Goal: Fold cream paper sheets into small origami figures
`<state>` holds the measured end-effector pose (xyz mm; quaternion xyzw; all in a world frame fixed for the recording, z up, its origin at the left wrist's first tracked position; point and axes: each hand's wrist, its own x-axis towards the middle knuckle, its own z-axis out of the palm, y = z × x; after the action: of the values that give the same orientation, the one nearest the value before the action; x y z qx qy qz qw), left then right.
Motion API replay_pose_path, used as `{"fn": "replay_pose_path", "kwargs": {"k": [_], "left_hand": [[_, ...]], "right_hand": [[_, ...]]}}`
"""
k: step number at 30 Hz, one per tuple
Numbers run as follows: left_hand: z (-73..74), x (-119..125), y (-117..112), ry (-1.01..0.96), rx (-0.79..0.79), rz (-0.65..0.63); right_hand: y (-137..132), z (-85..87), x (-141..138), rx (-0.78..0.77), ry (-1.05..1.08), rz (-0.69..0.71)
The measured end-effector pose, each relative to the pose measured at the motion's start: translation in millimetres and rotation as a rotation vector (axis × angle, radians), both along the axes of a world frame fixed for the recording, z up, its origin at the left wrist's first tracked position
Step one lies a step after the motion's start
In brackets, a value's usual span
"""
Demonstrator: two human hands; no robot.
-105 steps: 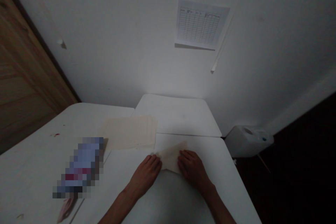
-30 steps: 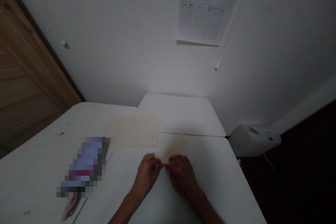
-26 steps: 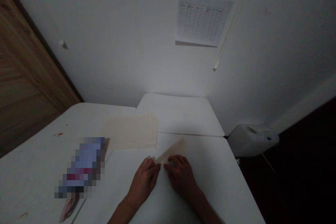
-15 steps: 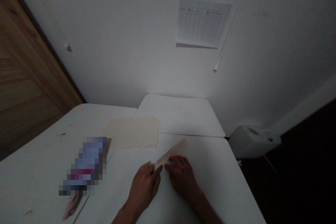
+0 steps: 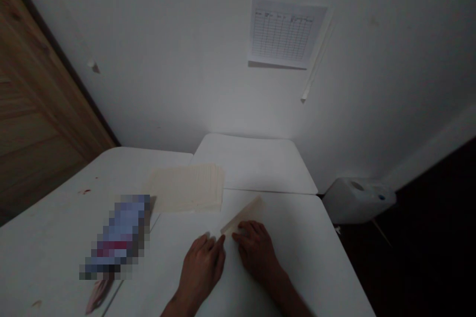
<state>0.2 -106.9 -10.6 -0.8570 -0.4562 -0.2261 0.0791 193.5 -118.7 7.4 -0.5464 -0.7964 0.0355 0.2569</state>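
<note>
A cream sheet of paper (image 5: pixel 243 215), folded into a narrow strip, lies on the white table (image 5: pixel 297 237) just beyond my fingers. My left hand (image 5: pixel 203 267) rests flat on the table, fingers together and stretched out, its fingertips at the strip's near end. My right hand (image 5: pixel 256 252) lies palm down with its fingers pressing on the strip's near edge. A stack of cream paper sheets (image 5: pixel 186 187) sits further back to the left.
A blurred blue and red object (image 5: pixel 117 235) lies at the left, with a pink item (image 5: pixel 97 294) below it. A second white table (image 5: pixel 255 161) stands against the wall. A printed chart (image 5: pixel 284 34) hangs on the wall. A white bin (image 5: pixel 357 198) stands at the right, a wooden door (image 5: pixel 33 129) at the left.
The paper went from a broad folded piece to a narrow strip. My hands came together at its near end, and my left hand has now slid back and flattened.
</note>
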Motion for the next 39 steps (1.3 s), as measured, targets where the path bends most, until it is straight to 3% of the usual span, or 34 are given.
{"fn": "replay_pose_path", "kwargs": {"k": [9,17,25,31,35,39], "left_hand": [[1.8,-0.6,0.5,-0.004,-0.044,-0.018],[4.6,-0.6,-1.1,0.037,-0.040,0.035],[7.4,0.5,-1.1,0.054,-0.036,0.031],[4.9,-1.2,-0.6,0.023,-0.006,0.015],[6.6,-7.4,4.4,-0.004,-0.019,-0.043],[10.1,-18.5,16.2,-0.048,-0.057,-0.134]], "right_hand": [[4.0,2.9,-0.7,-0.019,-0.136,0.102],[-1.5,10.1,2.1,-0.092,-0.198,0.024],[-10.9,10.5,19.2,-0.119,-0.170,-0.041],[-9.5,5.9,21.2,-0.061,-0.052,0.004],[-4.1,6.2,39.9,0.041,0.124,-0.050],[2.3,12.4,61.5,0.034,0.068,-0.019]]}}
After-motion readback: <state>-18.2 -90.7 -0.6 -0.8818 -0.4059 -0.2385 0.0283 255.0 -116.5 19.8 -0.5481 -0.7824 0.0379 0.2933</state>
